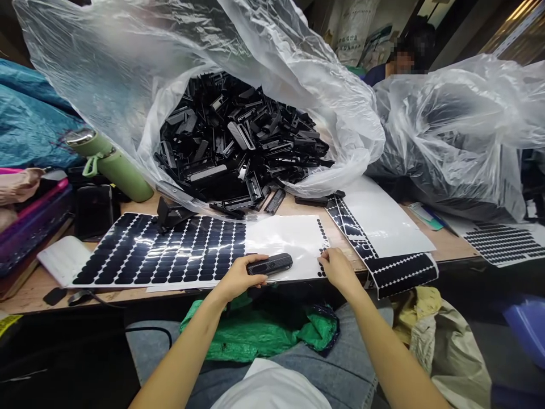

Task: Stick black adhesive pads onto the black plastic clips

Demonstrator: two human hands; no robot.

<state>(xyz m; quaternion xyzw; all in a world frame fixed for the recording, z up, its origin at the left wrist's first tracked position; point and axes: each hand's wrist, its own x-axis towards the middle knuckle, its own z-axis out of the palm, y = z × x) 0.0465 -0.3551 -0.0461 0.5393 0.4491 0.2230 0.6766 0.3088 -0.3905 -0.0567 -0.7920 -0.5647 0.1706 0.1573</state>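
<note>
Your left hand [243, 277] pinches a black plastic part [272, 264] between thumb and fingers. Your right hand [336, 266] has its fingertips together at the sticker sheet [286, 233]'s small black dots [320, 241].

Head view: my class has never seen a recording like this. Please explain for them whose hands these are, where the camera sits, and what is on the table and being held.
There is no robot here: these are a person's bare hands, seen by one camera worn on that person's head, looking forward and down.

The left hand holds a ridged black plastic part. The right hand has its fingertips at the dotted edge of a sheet with rows of black rounded shapes; whether it grips anything is unclear.

On the wooden table, a clear plastic bag lies open, full of black pieces. A green bottle leans at left.
</note>
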